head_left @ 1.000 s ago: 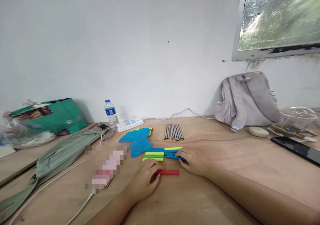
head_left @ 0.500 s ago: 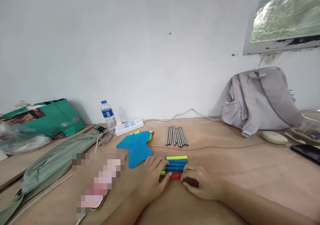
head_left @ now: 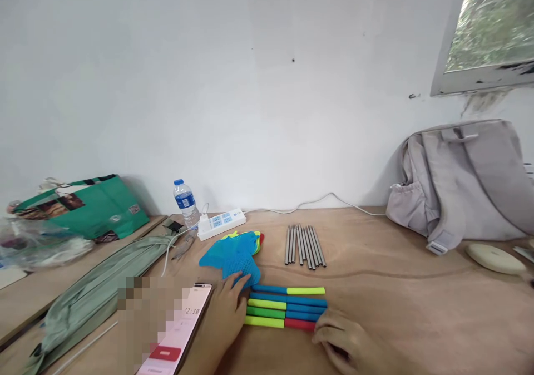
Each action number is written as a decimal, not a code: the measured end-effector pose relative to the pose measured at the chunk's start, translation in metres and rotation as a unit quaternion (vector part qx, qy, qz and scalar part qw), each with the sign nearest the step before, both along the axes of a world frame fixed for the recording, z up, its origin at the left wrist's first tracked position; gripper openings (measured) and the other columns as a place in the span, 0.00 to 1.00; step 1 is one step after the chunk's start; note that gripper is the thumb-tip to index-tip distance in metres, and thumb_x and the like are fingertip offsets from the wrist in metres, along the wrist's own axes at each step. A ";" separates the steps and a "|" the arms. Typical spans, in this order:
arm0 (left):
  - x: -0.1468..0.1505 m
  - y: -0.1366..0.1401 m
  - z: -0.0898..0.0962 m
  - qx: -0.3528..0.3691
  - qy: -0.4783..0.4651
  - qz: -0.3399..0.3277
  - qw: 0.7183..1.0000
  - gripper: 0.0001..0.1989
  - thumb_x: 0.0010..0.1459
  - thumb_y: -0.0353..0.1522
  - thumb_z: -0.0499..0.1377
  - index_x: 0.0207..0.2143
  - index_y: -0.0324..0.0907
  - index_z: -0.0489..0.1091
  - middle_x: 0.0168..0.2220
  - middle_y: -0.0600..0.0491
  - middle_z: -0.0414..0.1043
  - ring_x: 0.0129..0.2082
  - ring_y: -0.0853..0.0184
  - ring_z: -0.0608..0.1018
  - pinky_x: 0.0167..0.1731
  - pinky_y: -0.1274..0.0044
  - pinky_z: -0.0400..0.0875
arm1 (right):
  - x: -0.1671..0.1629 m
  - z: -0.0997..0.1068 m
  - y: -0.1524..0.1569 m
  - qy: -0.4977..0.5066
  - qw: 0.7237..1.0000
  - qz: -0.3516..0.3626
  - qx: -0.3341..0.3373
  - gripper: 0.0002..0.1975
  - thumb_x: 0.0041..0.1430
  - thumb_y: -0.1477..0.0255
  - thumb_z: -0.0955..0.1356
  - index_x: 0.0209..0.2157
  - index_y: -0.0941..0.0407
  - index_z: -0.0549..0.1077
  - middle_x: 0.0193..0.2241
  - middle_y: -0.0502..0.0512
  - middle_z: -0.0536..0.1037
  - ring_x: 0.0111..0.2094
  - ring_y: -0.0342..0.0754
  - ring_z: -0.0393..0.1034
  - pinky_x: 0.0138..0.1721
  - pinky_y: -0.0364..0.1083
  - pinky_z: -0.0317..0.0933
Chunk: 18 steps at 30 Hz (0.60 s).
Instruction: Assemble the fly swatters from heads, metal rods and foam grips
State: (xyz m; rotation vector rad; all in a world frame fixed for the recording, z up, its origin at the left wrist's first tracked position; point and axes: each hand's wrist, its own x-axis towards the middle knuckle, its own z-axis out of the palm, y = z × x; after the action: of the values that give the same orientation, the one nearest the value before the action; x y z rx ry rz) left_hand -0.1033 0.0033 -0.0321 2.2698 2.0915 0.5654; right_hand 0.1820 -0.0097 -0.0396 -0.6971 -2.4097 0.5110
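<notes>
The left hand (head_left: 227, 314) is lying flat and open on the wooden table (head_left: 396, 302), its fingertips touching the left ends of the coloured tubes (head_left: 286, 308). The right hand (head_left: 348, 347) is curled loosely at their right ends, gripping nothing. The tubes are lying in neat rows between both hands, near the blue mesh piece (head_left: 233, 255) and metal rods (head_left: 304, 244).

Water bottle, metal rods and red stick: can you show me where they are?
water bottle (head_left: 186, 202): head view, on its label.
metal rods (head_left: 305, 245): head view, middle of the bundle.
red stick (head_left: 299, 324): head view, on its middle.
</notes>
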 end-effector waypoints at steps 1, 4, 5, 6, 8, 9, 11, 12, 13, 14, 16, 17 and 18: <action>0.000 0.000 -0.002 0.002 -0.014 0.000 1.000 0.22 0.53 0.27 0.47 0.50 0.47 0.65 0.53 0.50 0.63 0.51 0.58 0.67 0.50 0.62 0.60 | 0.000 0.000 0.000 -0.001 1.000 0.001 0.002 0.14 0.53 0.81 0.59 0.36 0.52 0.70 0.34 0.52 0.75 0.36 0.43 0.68 0.38 0.40 0.63; 0.001 0.002 -0.003 -0.007 -0.041 0.009 0.999 0.20 0.57 0.32 0.46 0.51 0.48 0.64 0.55 0.52 0.61 0.56 0.58 0.61 0.54 0.60 0.56 | 0.000 -0.003 0.001 -0.001 1.000 -0.002 0.007 0.13 0.54 0.81 0.59 0.35 0.51 0.70 0.33 0.51 0.75 0.35 0.42 0.68 0.37 0.39 0.62; 0.002 0.004 -0.002 -0.011 -0.044 0.013 0.999 0.20 0.58 0.33 0.45 0.51 0.48 0.64 0.56 0.52 0.60 0.57 0.58 0.59 0.55 0.60 0.55 | 0.000 -0.004 0.002 0.000 1.000 -0.001 0.012 0.12 0.55 0.80 0.59 0.35 0.52 0.70 0.33 0.51 0.74 0.35 0.42 0.68 0.37 0.39 0.62; 0.004 0.006 -0.001 -0.013 -0.045 0.018 0.999 0.20 0.59 0.35 0.44 0.52 0.47 0.63 0.56 0.52 0.60 0.58 0.57 0.58 0.55 0.60 0.54 | 0.000 -0.004 0.002 0.000 1.000 0.001 0.017 0.12 0.56 0.79 0.59 0.34 0.52 0.70 0.33 0.51 0.74 0.35 0.42 0.68 0.37 0.39 0.62; 0.005 0.012 0.000 -0.014 -0.046 0.025 0.999 0.21 0.60 0.38 0.43 0.53 0.46 0.63 0.57 0.51 0.59 0.58 0.57 0.57 0.55 0.59 0.54 | 0.001 -0.004 0.003 0.000 0.999 0.010 0.039 0.10 0.57 0.77 0.60 0.33 0.52 0.70 0.32 0.51 0.74 0.34 0.42 0.68 0.36 0.39 0.62; 0.006 0.015 0.001 -0.013 -0.046 0.026 0.999 0.21 0.60 0.38 0.42 0.53 0.46 0.62 0.57 0.51 0.59 0.58 0.57 0.57 0.55 0.60 0.54 | 0.001 -0.003 0.004 -0.001 0.998 0.013 0.056 0.09 0.58 0.76 0.60 0.33 0.52 0.70 0.31 0.51 0.74 0.33 0.42 0.68 0.36 0.39 0.62; 0.006 0.024 0.002 -0.008 -0.041 0.028 0.999 0.22 0.61 0.38 0.41 0.52 0.45 0.63 0.56 0.50 0.60 0.57 0.57 0.58 0.55 0.60 0.54 | 0.000 -0.001 0.005 -0.005 0.996 0.017 0.091 0.07 0.58 0.75 0.61 0.32 0.52 0.70 0.30 0.51 0.74 0.32 0.42 0.67 0.34 0.40 0.62; 0.006 0.029 0.002 -0.004 -0.034 0.028 0.999 0.22 0.61 0.38 0.40 0.52 0.45 0.63 0.56 0.49 0.60 0.57 0.58 0.59 0.55 0.60 0.54 | 0.000 -0.001 0.006 -0.007 0.994 0.016 0.108 0.06 0.57 0.75 0.62 0.31 0.52 0.69 0.30 0.51 0.74 0.32 0.42 0.68 0.34 0.40 0.62; 0.006 0.033 0.002 0.000 -0.024 0.028 0.999 0.22 0.61 0.38 0.40 0.52 0.44 0.63 0.55 0.49 0.61 0.57 0.57 0.60 0.55 0.61 0.54 | 0.000 0.000 0.007 -0.009 0.993 0.013 0.120 0.06 0.57 0.75 0.62 0.31 0.52 0.69 0.31 0.51 0.74 0.32 0.43 0.68 0.35 0.40 0.62; 0.006 0.038 0.002 0.004 -0.012 0.028 1.000 0.22 0.61 0.37 0.40 0.52 0.43 0.63 0.55 0.48 0.62 0.56 0.57 0.60 0.55 0.61 0.53 | 0.000 0.000 0.008 -0.009 0.992 0.007 0.128 0.05 0.57 0.75 0.63 0.31 0.51 0.69 0.31 0.51 0.74 0.33 0.43 0.68 0.35 0.41 0.62; 0.006 0.047 0.003 0.009 0.010 0.032 0.999 0.21 0.61 0.36 0.40 0.51 0.42 0.64 0.54 0.47 0.63 0.55 0.58 0.62 0.55 0.62 0.53 | 0.000 -0.001 0.010 -0.006 0.991 -0.006 0.136 0.05 0.57 0.74 0.63 0.31 0.51 0.69 0.32 0.51 0.74 0.34 0.44 0.68 0.35 0.41 0.63; 0.007 0.051 0.003 0.007 0.019 0.037 0.999 0.21 0.61 0.35 0.41 0.51 0.42 0.64 0.54 0.47 0.63 0.55 0.58 0.62 0.55 0.62 0.54 | 0.000 -0.002 0.011 -0.003 0.990 -0.010 0.137 0.05 0.57 0.74 0.62 0.31 0.51 0.70 0.32 0.51 0.74 0.34 0.43 0.68 0.36 0.41 0.63; 0.007 0.055 0.004 0.004 0.026 0.044 0.999 0.20 0.60 0.35 0.42 0.50 0.41 0.64 0.54 0.47 0.63 0.54 0.59 0.63 0.55 0.63 0.54 | 0.001 -0.002 0.012 -0.003 0.991 -0.010 0.136 0.05 0.57 0.73 0.62 0.31 0.51 0.70 0.33 0.51 0.74 0.34 0.43 0.68 0.36 0.41 0.63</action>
State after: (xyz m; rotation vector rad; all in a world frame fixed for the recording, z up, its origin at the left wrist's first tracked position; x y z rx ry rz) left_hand -0.0961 0.0582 -0.0286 2.2281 2.2270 0.5242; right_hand 0.1832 0.0022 -0.0416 -0.6025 -2.4121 0.1652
